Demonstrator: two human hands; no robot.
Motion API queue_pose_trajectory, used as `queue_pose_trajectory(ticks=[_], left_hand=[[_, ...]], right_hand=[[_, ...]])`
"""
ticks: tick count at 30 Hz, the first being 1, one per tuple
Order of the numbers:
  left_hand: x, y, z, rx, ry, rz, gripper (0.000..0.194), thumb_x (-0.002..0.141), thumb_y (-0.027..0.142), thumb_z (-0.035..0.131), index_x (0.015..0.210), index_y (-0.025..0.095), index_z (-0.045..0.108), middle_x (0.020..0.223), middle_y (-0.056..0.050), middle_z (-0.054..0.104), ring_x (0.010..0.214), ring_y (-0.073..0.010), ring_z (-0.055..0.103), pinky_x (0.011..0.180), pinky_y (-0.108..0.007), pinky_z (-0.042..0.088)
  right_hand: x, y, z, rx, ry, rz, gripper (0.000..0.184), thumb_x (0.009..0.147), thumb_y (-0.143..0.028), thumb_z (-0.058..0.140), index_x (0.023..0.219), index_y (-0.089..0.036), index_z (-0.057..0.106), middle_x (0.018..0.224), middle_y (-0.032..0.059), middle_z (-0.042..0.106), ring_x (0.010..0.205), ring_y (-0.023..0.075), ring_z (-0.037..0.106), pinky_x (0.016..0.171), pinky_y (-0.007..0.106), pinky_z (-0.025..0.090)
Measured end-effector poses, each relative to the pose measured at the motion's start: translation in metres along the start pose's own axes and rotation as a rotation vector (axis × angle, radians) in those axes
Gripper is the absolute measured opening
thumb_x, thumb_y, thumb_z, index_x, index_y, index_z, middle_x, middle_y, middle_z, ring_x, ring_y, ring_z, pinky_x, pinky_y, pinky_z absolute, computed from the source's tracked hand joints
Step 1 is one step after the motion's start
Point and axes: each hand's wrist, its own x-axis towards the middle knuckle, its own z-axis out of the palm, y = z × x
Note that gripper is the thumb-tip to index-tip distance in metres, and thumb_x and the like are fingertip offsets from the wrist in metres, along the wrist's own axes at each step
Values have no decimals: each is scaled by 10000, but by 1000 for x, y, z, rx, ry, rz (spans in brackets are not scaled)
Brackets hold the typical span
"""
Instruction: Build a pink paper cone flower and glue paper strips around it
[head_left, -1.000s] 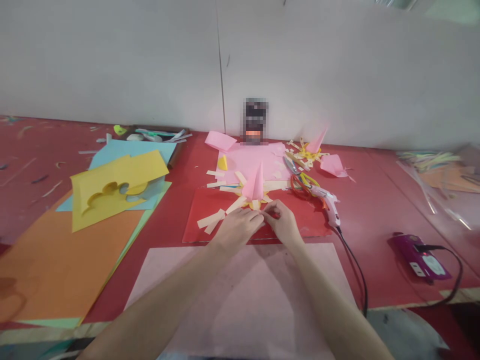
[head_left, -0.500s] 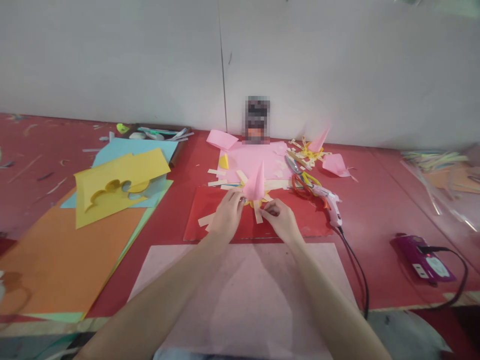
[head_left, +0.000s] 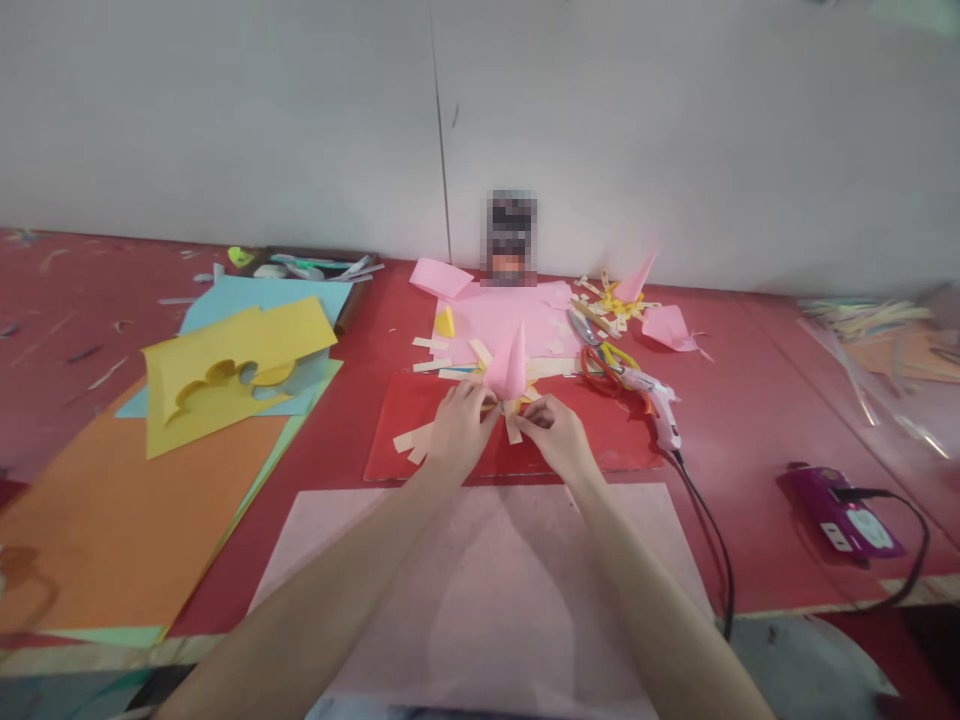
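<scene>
A pink paper cone [head_left: 510,368] stands upright at the middle of a red board, with yellow paper and cream strips spreading from its base. One cream paper strip [head_left: 513,428] points toward me from below the cone. My left hand [head_left: 459,428] is at the left of the cone's base, fingertips pinched together; what lies between them is hidden. My right hand [head_left: 559,438] holds thumb and forefinger closed at the right edge of that strip. More cream strips [head_left: 415,440] lie left of my left hand on the red board [head_left: 622,435].
A glue gun [head_left: 656,405] with a black cord and scissors [head_left: 600,362] lie at the right. Farther back is another pink cone [head_left: 637,280]. A purple power strip [head_left: 847,515] sits far right. Yellow cut-out paper [head_left: 217,345] and orange sheets [head_left: 150,520] are at the left.
My left hand has drawn away from my right to the left of the cone's base, uncovering the front strip. My right hand stays close to that strip, shifting only slightly.
</scene>
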Motion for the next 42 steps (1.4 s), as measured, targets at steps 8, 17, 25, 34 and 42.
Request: queue_pose_trajectory(ticks=[8,17,25,34,42], left_hand=[[3,1,3,2,23,-58,15,774,201,550,768,191,540,861,-36,573,780,-185,538,741,-348,440],[5,6,4,64,20,-102,32,755,210,564,743,186,546,856,-47,580,790,-201,534,741,-354,435],[5,5,5,87,10,-107,53,766,234,556,742,186,548,865,-48,579,812,-207,535,742,-356,433],[4,0,6,32,39,-45,41,779,208,544,741,194,550,833,-34,580,776,-190,535,726,-336,447],[4,3,7,80,43,-47,78,789,260,556,768,185,559,841,-41,595,823,-209,545,769,-363,435]], right_hand=[[-1,-3,-1,-25,-8,-24,101,673,-265,582,682,-208,499,637,-27,601,593,131,581,577,240,413],[-4,-5,2,-43,23,-39,97,687,-275,578,676,-212,504,653,-19,605,616,141,589,597,249,429],[-8,-6,-7,-246,93,-100,150,718,-368,586,705,-221,561,731,4,632,679,158,576,639,269,428],[-4,-3,-10,-407,103,-314,300,860,-384,408,941,-246,661,780,31,592,631,133,530,617,248,409],[-4,-3,-2,-556,104,-293,396,884,-463,344,792,-257,669,726,14,548,630,119,517,534,222,333]])
